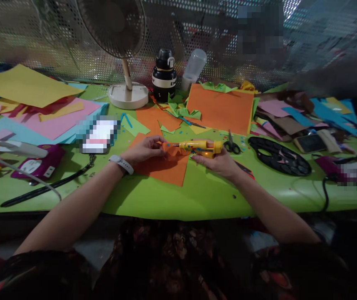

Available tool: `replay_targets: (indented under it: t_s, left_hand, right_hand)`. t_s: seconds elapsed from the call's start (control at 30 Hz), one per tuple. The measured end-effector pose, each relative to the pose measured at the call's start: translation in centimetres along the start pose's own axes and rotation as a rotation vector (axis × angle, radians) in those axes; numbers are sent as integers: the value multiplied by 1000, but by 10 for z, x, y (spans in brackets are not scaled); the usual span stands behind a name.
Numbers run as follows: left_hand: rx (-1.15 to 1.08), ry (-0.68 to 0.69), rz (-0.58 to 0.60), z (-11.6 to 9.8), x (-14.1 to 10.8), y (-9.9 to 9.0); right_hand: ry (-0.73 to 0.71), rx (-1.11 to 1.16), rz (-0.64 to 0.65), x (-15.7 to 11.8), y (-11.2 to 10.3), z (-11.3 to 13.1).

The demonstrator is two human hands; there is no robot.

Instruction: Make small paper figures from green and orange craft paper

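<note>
My right hand (pixel 217 163) is wrapped round a yellow glue gun (pixel 193 146) with coloured specks and a small glowing orange light. Its nozzle points left, toward my left hand (pixel 148 149). The fingers of that hand are pinched on a small piece of orange paper (pixel 169 150), held close to the nozzle; whether the two touch I cannot tell. Under both hands lies a larger orange sheet (pixel 173 173) on the green tabletop (pixel 153 202). A white band circles my left wrist. Just beyond my right hand rest dark-handled scissors (pixel 232 146).
Left are a phone (pixel 100 135) with a strap, a purple device (pixel 39 164) with a cable, and stacked coloured paper (pixel 25 89). Behind stand a fan (pixel 128 96), a black bottle (pixel 164 77) and an orange board (pixel 220 108). A black palette (pixel 280 156) lies right.
</note>
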State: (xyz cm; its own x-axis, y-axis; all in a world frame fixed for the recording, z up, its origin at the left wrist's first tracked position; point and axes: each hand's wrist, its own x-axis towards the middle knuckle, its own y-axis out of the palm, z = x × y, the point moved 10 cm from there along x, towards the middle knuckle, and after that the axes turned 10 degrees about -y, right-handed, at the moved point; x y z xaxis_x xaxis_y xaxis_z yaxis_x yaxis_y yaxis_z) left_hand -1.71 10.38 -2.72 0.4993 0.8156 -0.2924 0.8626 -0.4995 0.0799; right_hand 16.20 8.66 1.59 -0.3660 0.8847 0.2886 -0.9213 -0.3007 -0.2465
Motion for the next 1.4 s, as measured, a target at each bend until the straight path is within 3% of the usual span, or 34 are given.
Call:
replay_targets:
  t_s: [0.7, 1.4]
  left_hand:
    - [33, 36, 1, -1, 0, 2]
    - [10, 41, 35, -2, -1, 5]
  right_hand:
    - [45, 22, 66, -8, 8, -27]
    - [63, 35, 54, -9, 8, -32]
